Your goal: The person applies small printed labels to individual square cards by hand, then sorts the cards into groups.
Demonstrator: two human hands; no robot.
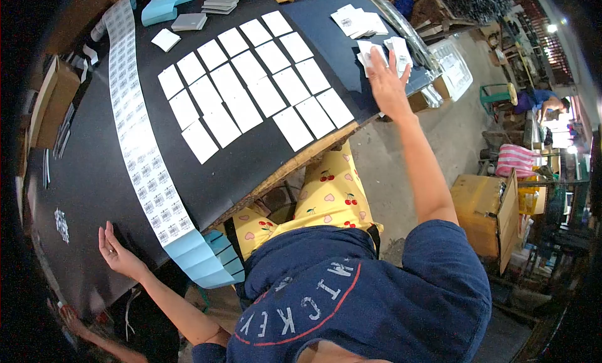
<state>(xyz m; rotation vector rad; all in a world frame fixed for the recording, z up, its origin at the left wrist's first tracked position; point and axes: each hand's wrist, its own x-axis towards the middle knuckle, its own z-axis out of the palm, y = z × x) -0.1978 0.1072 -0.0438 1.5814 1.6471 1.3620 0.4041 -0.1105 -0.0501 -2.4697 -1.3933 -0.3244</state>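
Note:
My right hand (387, 87) lies with fingers spread over a small bunch of white cards (400, 50) at the dark table's right end. No grip around them shows. A looser heap of printed white cards (359, 22) is just beyond it. My left hand (119, 255) is open and holds nothing, hovering or resting by the table's left part. Between my hands, rows of blank white cards (251, 68) lie on the black surface. A long strip of barcode stickers (139, 137) runs down the table, and its light-blue backing (197, 256) hangs over the near edge.
Stacks of grey cards (189, 21) and a single white card (165, 40) lie at the back. A little pile of white scraps (61, 225) sits far left. Another person's arm (94, 335) shows at lower left. A cardboard box (480, 206) stands on the floor at right.

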